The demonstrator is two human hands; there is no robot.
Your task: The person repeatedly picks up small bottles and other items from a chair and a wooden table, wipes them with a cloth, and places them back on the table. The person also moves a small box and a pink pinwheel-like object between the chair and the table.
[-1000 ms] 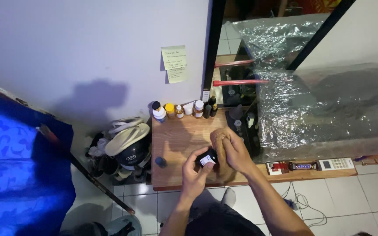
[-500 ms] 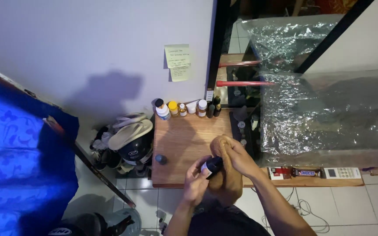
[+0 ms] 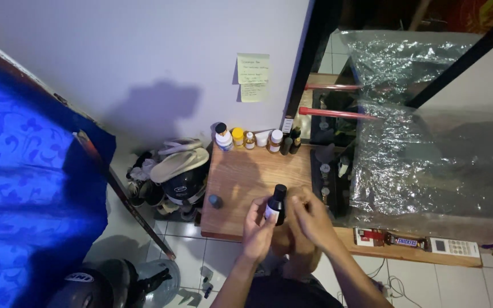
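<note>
Holding a small dark bottle (image 3: 277,204) upright over the near edge of the wooden tabletop (image 3: 241,179), with the left hand (image 3: 258,227) wrapped around its lower body and pale label and the right hand (image 3: 309,219) curled loosely just beside it, fingertips near the neck but grip unclear; black cap seemingly in place on top, so opening or pouring judged not yet begun. Lying apart on the wood, a small round dark cap-like piece (image 3: 215,201), origin impossible to tell. Glossy, cylindrical, probably glass or hard plastic for the bottle; warm matte grain for the tabletop. Standing against the wall, a row of little bottles and jars (image 3: 256,140), white, yellow, amber and dark. Stuck above, a pale yellow sticky note (image 3: 253,77). Draped at right, crinkled shiny plastic sheeting (image 3: 429,154). Piled left of the table, sandals on a dark glossy helmet (image 3: 184,182)
</note>
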